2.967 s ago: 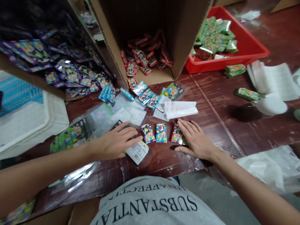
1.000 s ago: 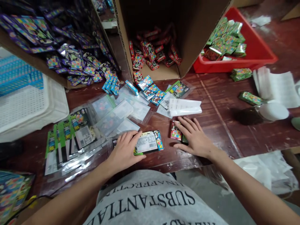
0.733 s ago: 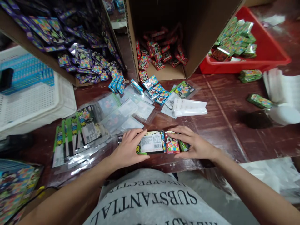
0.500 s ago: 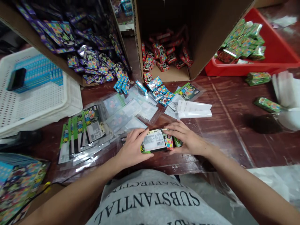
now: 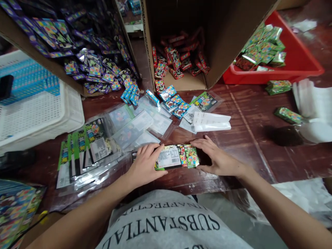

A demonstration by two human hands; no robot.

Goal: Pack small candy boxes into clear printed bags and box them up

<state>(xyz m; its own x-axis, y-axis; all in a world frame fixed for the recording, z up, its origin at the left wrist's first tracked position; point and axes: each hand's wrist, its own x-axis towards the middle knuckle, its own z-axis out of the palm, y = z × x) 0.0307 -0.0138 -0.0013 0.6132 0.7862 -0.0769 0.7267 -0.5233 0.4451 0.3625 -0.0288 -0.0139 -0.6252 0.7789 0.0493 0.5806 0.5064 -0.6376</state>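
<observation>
My left hand (image 5: 145, 162) is closed around the left end of a flat printed card sleeve (image 5: 169, 157), black and green with a white barcode label. From the sleeve's right end a strip of a red packet (image 5: 182, 155) sticks out. Beside it lies a small green packet (image 5: 192, 157), its printed face up. My right hand (image 5: 218, 157) curves about the green packet's right end, fingertips at its far edge and thumb at its near corner. A dark gap shows between that packet and the palm. The sleeve's left end is hidden under my left hand.
Printed cards in clear bags (image 5: 97, 138) lie left, with blue packets (image 5: 173, 102) and white paper (image 5: 211, 121) beyond. Cardboard boxes hold purple packets (image 5: 93, 65) and red packets (image 5: 176, 58). A red bin (image 5: 306, 65) stands right, a white basket (image 5: 74, 110) left.
My right hand has drawn back a little to the right and its fingers have spread. The green packet, mostly covered before, now shows its face against the red one. The view has shifted slightly.
</observation>
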